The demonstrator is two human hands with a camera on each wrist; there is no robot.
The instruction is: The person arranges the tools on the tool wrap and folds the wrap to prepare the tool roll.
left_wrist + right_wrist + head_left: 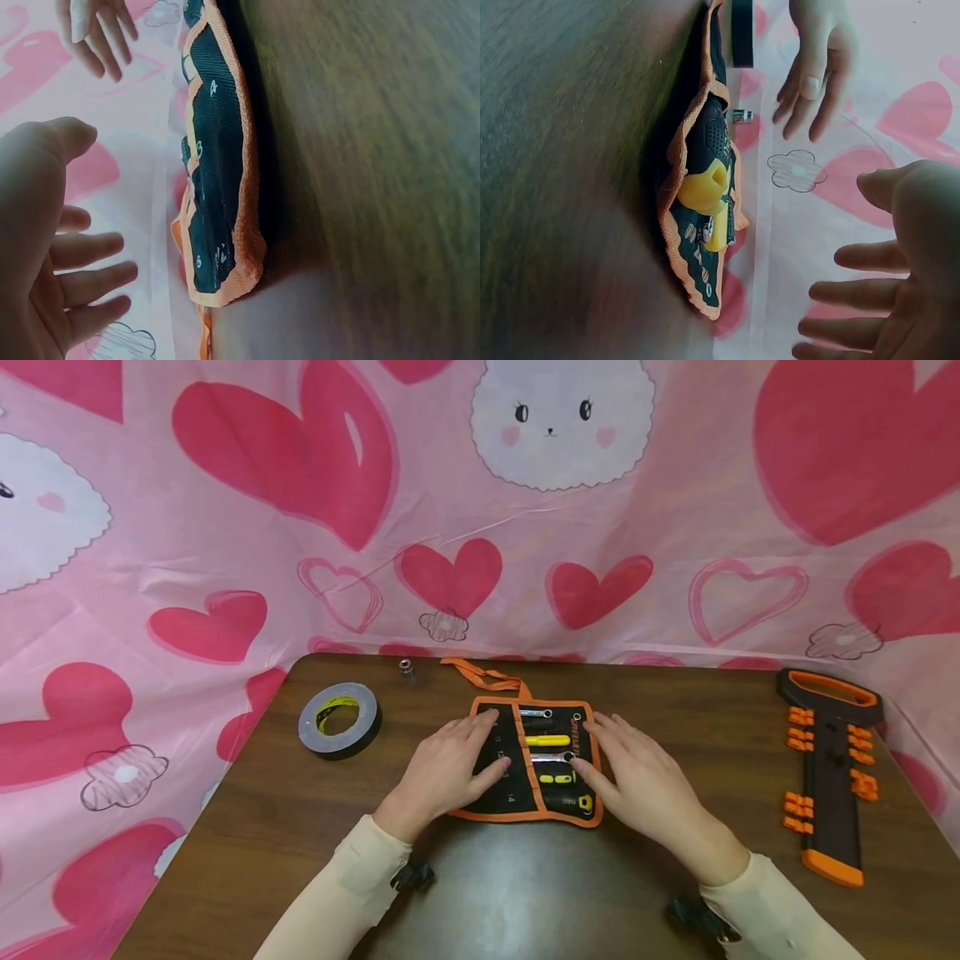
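Observation:
A black tool pouch [495, 806] with orange trim lies spread on the table, white numbers printed on its left part. Its right part holds several tools, among them a wrench [551, 757], a yellow handle [547, 741] and a black-and-yellow handle end [585, 803]. An orange strap [487, 679] trails from its far edge. Over the pouch's left side is my left hand [442, 768], fingers spread and nothing in it. My right hand [648, 781] is held likewise at the right edge. Both wrist views show the hands apart from the pouch [217, 157].
A roll of tape [313, 727] lies at the left, and a small metal socket [406, 667] stands near the back edge. On the right is a black rack [831, 777] with orange clips and a handle. A pink heart-patterned cloth [517, 527] hangs behind the table.

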